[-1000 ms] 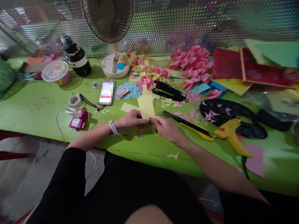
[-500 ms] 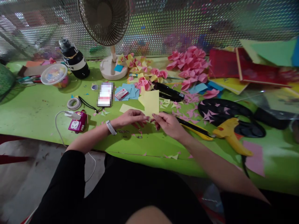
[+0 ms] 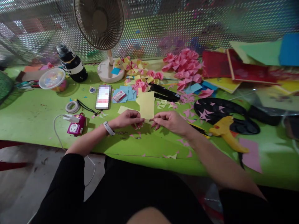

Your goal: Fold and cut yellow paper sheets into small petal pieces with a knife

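Observation:
A pale yellow sheet of paper (image 3: 147, 104) stands upright between my two hands. My left hand (image 3: 131, 119) pinches its lower left corner between thumb and fingers. At the lower right corner, my right hand (image 3: 167, 120) has the same sheet pinched. More pale yellow paper (image 3: 125, 109) lies on the table behind my left hand, partly covered. Beyond the sheet rests a black stapler-like tool (image 3: 164, 93). Pink and pale yellow paper scraps (image 3: 187, 112) are strewn to the right of it.
A yellow glue gun (image 3: 225, 132) lies right of my forearm, near a black tray-like piece (image 3: 217, 112). Folded pink paper flowers (image 3: 183, 63) are heaped at the back. A fan (image 3: 100, 26), a bottle (image 3: 74, 67), a phone (image 3: 103, 96) and a purple socket block (image 3: 76, 125) stand leftward.
The right hand's grip now sits at the sheet's lower right corner, and the left hand has closed on the lower left one. The whole view has shifted slightly.

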`<action>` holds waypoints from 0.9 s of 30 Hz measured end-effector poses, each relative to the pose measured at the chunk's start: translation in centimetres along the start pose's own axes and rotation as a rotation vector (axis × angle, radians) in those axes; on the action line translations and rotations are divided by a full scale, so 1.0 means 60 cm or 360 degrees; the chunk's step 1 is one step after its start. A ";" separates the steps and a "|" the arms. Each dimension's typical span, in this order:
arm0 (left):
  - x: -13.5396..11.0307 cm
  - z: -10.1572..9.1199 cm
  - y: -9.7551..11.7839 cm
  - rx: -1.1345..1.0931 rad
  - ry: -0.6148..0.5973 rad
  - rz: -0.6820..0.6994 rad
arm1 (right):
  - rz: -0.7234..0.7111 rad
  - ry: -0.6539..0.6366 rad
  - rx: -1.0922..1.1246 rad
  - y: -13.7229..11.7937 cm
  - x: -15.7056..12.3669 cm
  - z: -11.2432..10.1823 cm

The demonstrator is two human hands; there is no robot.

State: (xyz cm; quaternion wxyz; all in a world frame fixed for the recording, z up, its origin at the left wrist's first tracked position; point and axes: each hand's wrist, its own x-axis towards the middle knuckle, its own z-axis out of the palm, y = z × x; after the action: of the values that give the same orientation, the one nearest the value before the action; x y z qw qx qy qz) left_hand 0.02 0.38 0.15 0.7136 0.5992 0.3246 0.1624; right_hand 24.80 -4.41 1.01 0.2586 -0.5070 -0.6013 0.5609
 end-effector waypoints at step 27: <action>0.021 -0.020 -0.013 -0.0708 0.0721 0.0194 | -0.0319 0.0469 -0.1469 0.057 -0.025 -0.133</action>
State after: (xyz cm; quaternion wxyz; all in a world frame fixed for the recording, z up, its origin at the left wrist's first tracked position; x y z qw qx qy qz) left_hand 0.02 1.88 -1.03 0.7255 0.3955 0.3953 0.4011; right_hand 33.44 -2.94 0.06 0.1421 -0.5822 -0.7897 0.1308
